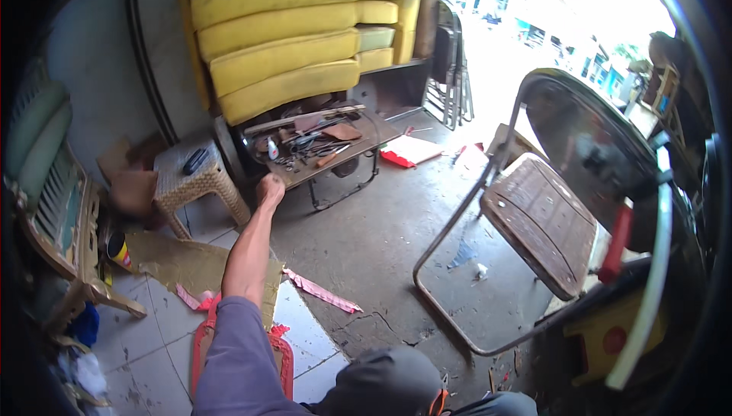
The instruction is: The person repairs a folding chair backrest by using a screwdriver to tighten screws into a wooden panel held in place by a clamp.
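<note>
My left arm, in a purple-grey sleeve, stretches forward to a low brown table [305, 176] on metal legs. At its near left corner my left hand [271, 189] is closed; whatever is in the fingers is hidden. Across the tabletop lie a small white bottle [272, 149], a wooden-handled tool [332, 157], a brown scrap [342, 131] and several loose metal tools. Beneath my arm a red-edged piece [285, 362] shows in part, close to my knee [389, 385]. My right hand is out of the picture.
Stacked yellow cushions [282, 35] rise behind the table. A woven-look stool [191, 176] stands left of it, a folding chair [541, 221] to the right. Pink strips [324, 291] and cardboard [171, 267] lie on the floor. A wooden chair [65, 240] is at far left.
</note>
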Demonstrator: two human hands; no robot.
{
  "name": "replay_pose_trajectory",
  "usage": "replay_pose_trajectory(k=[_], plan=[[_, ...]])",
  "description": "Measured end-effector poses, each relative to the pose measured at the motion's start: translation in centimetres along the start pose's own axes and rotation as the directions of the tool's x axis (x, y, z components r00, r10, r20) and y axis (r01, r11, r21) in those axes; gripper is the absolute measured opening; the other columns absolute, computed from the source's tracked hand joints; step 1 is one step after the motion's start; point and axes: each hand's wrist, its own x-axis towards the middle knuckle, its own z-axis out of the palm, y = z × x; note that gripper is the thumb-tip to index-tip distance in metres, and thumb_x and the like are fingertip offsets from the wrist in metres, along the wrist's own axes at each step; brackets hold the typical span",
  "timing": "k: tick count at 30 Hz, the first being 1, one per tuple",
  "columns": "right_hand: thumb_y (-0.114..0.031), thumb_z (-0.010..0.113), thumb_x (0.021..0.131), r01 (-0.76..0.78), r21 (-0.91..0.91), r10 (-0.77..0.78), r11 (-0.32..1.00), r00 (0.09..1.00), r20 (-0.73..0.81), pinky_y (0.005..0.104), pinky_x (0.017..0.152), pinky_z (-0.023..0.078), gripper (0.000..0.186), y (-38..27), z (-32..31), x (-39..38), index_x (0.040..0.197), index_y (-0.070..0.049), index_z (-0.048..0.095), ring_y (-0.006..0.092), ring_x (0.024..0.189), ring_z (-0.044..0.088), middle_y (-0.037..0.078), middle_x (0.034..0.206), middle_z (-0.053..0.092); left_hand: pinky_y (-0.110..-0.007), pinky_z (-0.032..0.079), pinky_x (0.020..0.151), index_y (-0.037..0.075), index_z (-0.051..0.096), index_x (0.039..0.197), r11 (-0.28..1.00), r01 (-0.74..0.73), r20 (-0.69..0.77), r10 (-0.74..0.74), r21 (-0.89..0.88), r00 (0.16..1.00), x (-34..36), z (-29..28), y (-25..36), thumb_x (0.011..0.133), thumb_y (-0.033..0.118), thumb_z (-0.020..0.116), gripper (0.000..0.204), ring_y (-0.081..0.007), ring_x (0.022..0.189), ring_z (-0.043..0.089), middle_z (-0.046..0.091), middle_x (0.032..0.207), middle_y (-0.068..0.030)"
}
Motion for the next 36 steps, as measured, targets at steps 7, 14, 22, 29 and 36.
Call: replay_pose_trajectory(k=[7,14,22,29,36], plan=[[-0.075,0.039,0.09,-0.348,0.563,0.23,0.749,0.935,0.27,0.046,0.105,0.041,0.064,19.7,-1.5,-2.1,0.125,-0.028,0.066,0.0221,0.116,0.063,0.004,0.125,0.069,-0.04,0.055,0.083,0.014,0.073,0.102,0.99,-0.103,-0.043,0.099,-0.099,0.994,4.2,0.4,-2.0,0.085,0.021,0.063,0.022,-0.0311,0.096,0.072,0.074,0.098,-0.0149],[-0.076,0.035,0.093,-0.471,0.648,0.173,0.598,0.866,0.469,0.0494,0.112,0.035,0.071,22.3,-3.4,-1.3,0.132,-0.025,0.064,0.0271,0.127,0.058,0.007,0.13,0.067,-0.046,0.055,0.087,0.02,0.064,0.127,0.965,-0.228,0.003,0.229,0.13,0.973,5.1,1.8,-1.7,0.087,0.02,0.063,0.04,-0.0366,0.107,0.065,0.067,0.117,-0.0155],[-0.075,0.036,0.093,-0.371,0.69,0.226,0.621,0.928,0.296,0.0513,0.109,0.039,0.069,21.9,-1.7,-1.6,0.129,-0.024,0.066,0.0282,0.124,0.06,0.008,0.128,0.068,-0.044,0.054,0.086,0.021,0.061,0.131,0.938,-0.347,-0.024,0.347,-0.009,0.938,4.3,2.0,-2.4,0.089,0.022,0.062,0.041,-0.0351,0.102,0.065,0.066,0.114,-0.0141],[-0.075,0.037,0.093,-0.359,0.701,0.217,0.616,0.933,0.287,0.0528,0.107,0.042,0.069,21.9,-1.0,-1.6,0.127,-0.023,0.067,0.0291,0.122,0.062,0.009,0.126,0.068,-0.045,0.054,0.079,0.02,0.067,0.119,0.951,-0.296,-0.022,0.299,0.085,0.954,5.1,1.8,-1.8,0.09,0.021,0.063,0.029,-0.033,0.092,0.067,0.066,0.1,-0.0121],[-0.074,0.038,0.093,-0.357,0.709,0.21,0.609,0.934,0.289,0.0544,0.104,0.045,0.068,21.8,-1.0,-1.4,0.125,-0.023,0.069,0.03,0.12,0.063,0.01,0.124,0.069,-0.045,0.054,0.075,0.018,0.068,0.107,0.965,-0.258,-0.049,0.26,0.049,0.964,4.8,1.8,-1.4,0.092,0.025,0.065,0.017,-0.0327,0.091,0.067,0.067,0.099,-0.0092]])
